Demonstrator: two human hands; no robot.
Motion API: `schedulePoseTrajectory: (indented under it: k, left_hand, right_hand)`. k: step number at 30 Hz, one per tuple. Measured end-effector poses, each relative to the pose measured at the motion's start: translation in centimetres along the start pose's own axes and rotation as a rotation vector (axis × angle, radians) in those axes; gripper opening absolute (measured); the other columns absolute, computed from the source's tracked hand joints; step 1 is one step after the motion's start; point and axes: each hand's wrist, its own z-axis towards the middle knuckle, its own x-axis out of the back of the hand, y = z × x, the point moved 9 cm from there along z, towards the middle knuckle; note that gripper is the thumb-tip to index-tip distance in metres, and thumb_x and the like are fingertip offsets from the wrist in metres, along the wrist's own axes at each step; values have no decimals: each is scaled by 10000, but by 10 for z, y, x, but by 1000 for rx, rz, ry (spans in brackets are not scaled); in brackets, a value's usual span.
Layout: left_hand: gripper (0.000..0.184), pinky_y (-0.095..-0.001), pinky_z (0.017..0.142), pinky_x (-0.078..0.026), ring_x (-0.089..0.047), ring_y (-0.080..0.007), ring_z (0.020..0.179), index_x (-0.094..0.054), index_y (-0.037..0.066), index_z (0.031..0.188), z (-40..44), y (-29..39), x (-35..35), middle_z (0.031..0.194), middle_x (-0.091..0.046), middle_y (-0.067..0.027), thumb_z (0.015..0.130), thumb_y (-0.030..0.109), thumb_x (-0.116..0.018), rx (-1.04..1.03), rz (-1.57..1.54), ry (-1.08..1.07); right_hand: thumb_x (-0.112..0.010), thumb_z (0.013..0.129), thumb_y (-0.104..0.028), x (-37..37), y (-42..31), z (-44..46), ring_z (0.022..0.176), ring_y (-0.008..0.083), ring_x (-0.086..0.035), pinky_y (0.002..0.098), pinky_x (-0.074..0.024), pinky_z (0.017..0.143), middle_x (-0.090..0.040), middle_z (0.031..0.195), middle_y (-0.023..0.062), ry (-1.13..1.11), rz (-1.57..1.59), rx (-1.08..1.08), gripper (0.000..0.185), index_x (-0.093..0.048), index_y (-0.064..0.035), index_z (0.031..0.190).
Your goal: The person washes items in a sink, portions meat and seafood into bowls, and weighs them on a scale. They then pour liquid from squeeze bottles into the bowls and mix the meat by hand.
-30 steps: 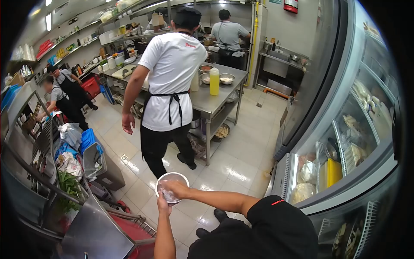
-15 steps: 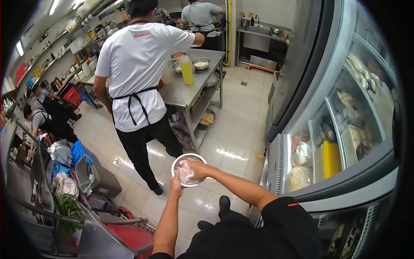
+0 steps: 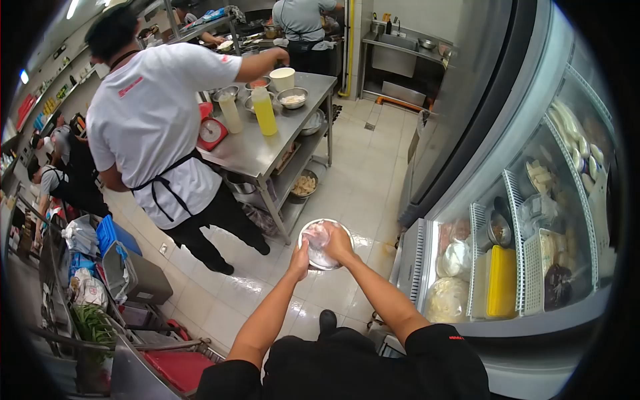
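A round bowl (image 3: 325, 267) with a pale rim is held out in front of me, above the tiled floor. My left hand (image 3: 299, 261) grips it by the left side, fingers closed around the edge. Over the bowl's right part, my right hand (image 3: 338, 243) is closed on a pale pink, shiny bundle (image 3: 315, 235) that looks like clear plastic around something soft. Whether it is raw meat I cannot tell. My right fingertips are partly hidden by the bundle.
At right, a fridge with glass doors holds a yellow container (image 3: 501, 281) and bags. Ahead is a steel table (image 3: 283, 157) with bowls, bottles and a red scale (image 3: 211, 134). A co-worker in a white shirt (image 3: 150, 110) stands beside it. A grey bin (image 3: 143, 280) is at left.
The bowl has shifted right in view as my head turned. The pink bundle now bulges up between my hands. The co-worker's arm reaches over the table toward a white tub.
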Motion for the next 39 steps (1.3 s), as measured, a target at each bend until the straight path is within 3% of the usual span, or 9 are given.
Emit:
schedulePoseTrajectory:
  k: [7, 14, 16, 19, 23, 28, 33, 37, 39]
  left_hand:
    - [502, -335, 819, -507, -603, -201, 925, -451, -14, 1244, 63, 27, -39, 1110, -578, -124, 994, 412, -363, -57, -22, -8]
    - [482, -441, 679, -582, -640, -273, 932, -468, 41, 1232, 107, 19, -99, 1057, -616, -147, 985, 435, -341, 144, 250, -255]
    - [472, -435, 687, -580, -640, -275, 920, -454, 46, 1248, 107, 33, -110, 1068, -611, -150, 988, 423, -341, 318, 182, -271]
    - [450, -428, 701, -578, -646, -260, 888, -428, 54, 1271, 139, 6, -96, 1076, -604, -149, 996, 396, -328, 420, 173, -232]
    - [451, -398, 740, -570, -595, -209, 984, -385, 44, 1320, 197, 37, -105, 1142, -565, -127, 1003, 360, -335, 29, 92, -273]
    - [457, -326, 865, -498, -547, -195, 1048, -340, 64, 1375, 191, 56, -134, 1194, -537, -115, 1003, 330, -349, 250, 123, -276]
    - [507, -358, 903, -470, -516, -231, 1113, -333, 63, 1387, 244, 7, -122, 1249, -512, -154, 991, 376, -379, 276, 109, -351]
    - [544, -418, 662, -582, -616, -234, 951, -393, -1, 1295, 299, -20, -75, 1218, -524, -159, 968, 433, -403, 377, 305, -133]
    - [504, -453, 544, -590, -655, -261, 860, -409, 28, 1261, 306, 0, -92, 1163, -556, -146, 973, 439, -374, 371, 34, -286]
  right_hand:
    - [-667, 684, -24, 53, -29, 21, 1090, 384, -509, 392, -436, 910, -535, 1151, 221, 56, 120, 368, 469, -536, 35, 1130]
    - [-674, 732, -184, 54, 56, 91, 1002, 368, -555, 387, -457, 863, -574, 1132, 180, 124, -88, 1, 403, -580, -17, 1087]
    - [-685, 728, -233, 15, 59, 102, 995, 372, -554, 409, -448, 871, -591, 1116, 158, -473, -158, 87, 411, -590, -51, 1084]
    - [-697, 721, -254, 21, 47, 109, 1053, 377, -539, 424, -430, 912, -583, 1145, 186, -644, -212, 390, 475, -576, -47, 1132]
    - [-756, 657, -235, 55, 62, 146, 1157, 382, -488, 421, -388, 993, -500, 1271, 236, -359, -305, 292, 657, -515, -44, 1238]
    - [-789, 611, -238, 45, 101, 179, 1164, 380, -505, 412, -427, 959, -482, 1287, 249, -270, 7, -106, 787, -465, -42, 1301]
    - [-758, 644, -211, 40, 120, 205, 1017, 384, -587, 419, -470, 884, -619, 1080, 219, -142, -345, -143, 616, -552, -61, 1205]
    - [-693, 716, -127, 47, 149, 245, 984, 391, -592, 434, -474, 837, -619, 1061, 218, -102, -392, -191, 383, -619, -112, 1091]
    - [-684, 735, -147, 56, 147, 263, 995, 382, -588, 431, -468, 842, -620, 1070, 208, -61, -315, -191, 351, -621, -95, 1076]
